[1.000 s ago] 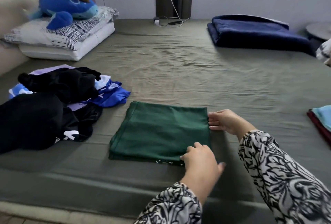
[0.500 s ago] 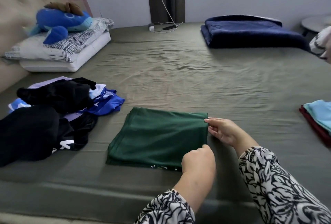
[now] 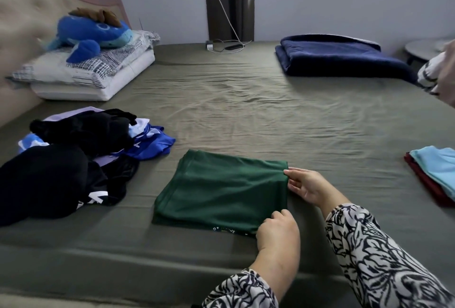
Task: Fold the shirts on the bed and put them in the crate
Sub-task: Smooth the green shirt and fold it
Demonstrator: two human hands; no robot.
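A dark green shirt (image 3: 221, 192) lies folded into a rectangle near the front edge of the bed (image 3: 246, 110). My left hand (image 3: 278, 229) grips its near right corner, fingers curled over the edge. My right hand (image 3: 305, 185) pinches the far right corner of the same shirt. To the left lies a loose pile of unfolded shirts (image 3: 73, 157), black, blue and lilac. At the right edge sits a small stack of folded shirts (image 3: 435, 172), light blue over dark red. No crate is in view.
A folded navy blanket (image 3: 339, 57) lies at the back right. Pillows (image 3: 93, 76) with a blue plush toy (image 3: 91, 34) sit at the back left by the headboard. A charger and cable (image 3: 221, 46) lie at the far edge. Another person's sleeve (image 3: 438, 73) shows at far right.
Both hands have gone from resting at the shirt's right edge to gripping its two right corners. The camera has tilted up a little.
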